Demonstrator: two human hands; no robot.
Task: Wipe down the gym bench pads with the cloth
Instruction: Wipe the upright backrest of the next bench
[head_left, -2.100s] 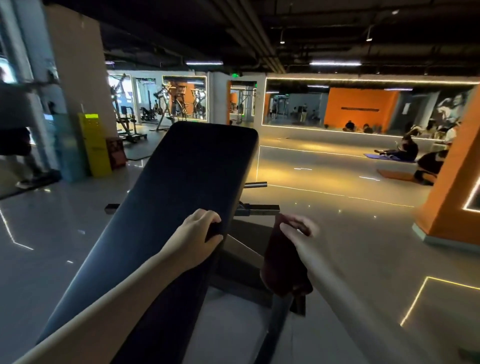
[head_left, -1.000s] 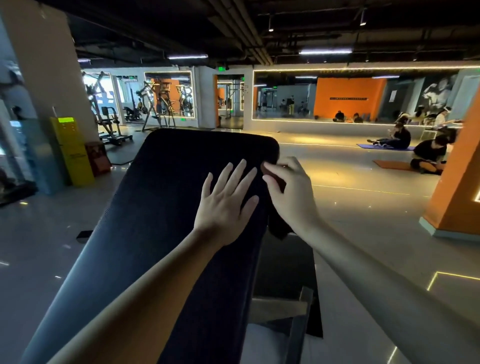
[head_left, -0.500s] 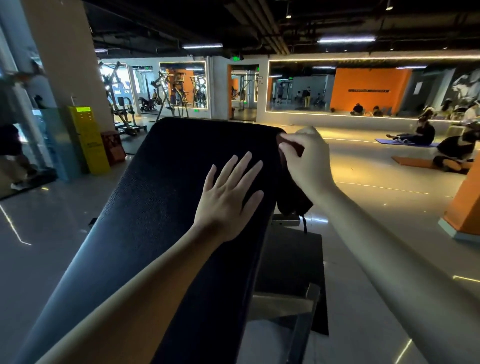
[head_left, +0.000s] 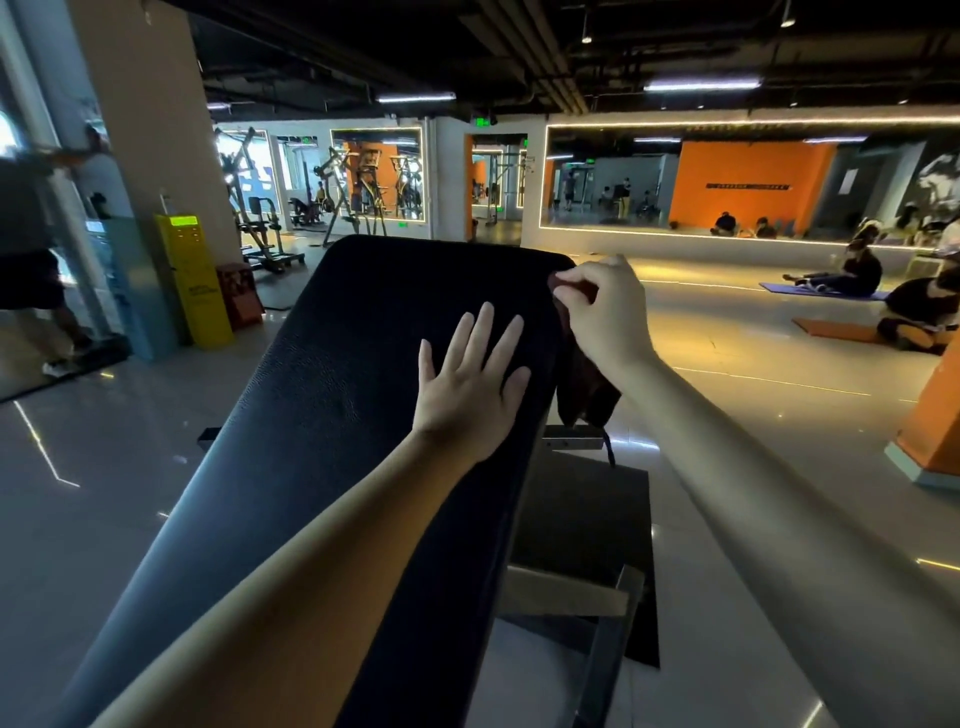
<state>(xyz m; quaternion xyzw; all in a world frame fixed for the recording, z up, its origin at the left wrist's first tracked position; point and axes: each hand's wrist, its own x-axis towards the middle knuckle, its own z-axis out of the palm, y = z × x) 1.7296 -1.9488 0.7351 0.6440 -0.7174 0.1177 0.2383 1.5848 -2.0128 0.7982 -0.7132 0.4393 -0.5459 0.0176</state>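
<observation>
While the black bench pad (head_left: 332, 395) is sloping up and away from the viewer, the left hand (head_left: 467, 400) is being laid flat on its upper right part, with the fingers straight and spread and nothing being gripped. At the pad's top right corner, a dark reddish cloth (head_left: 584, 395) is being pinched between the thumb and curled fingers of the right hand (head_left: 605, 317). One end of the cloth is being held at that corner, and the rest is being left hanging down beside the pad's right edge. Below the hanging cloth, part of the bench's metal frame (head_left: 569, 444) is being shown, and a dark mat (head_left: 587, 525) is lying on the glossy floor (head_left: 753, 415) under it. Further back, a yellow stand (head_left: 195, 280) is being seen beside a pillar (head_left: 150, 130) on the left. At the right, people (head_left: 862, 270) are sitting on floor mats (head_left: 826, 291) before a long mirrored wall (head_left: 623, 182).
</observation>
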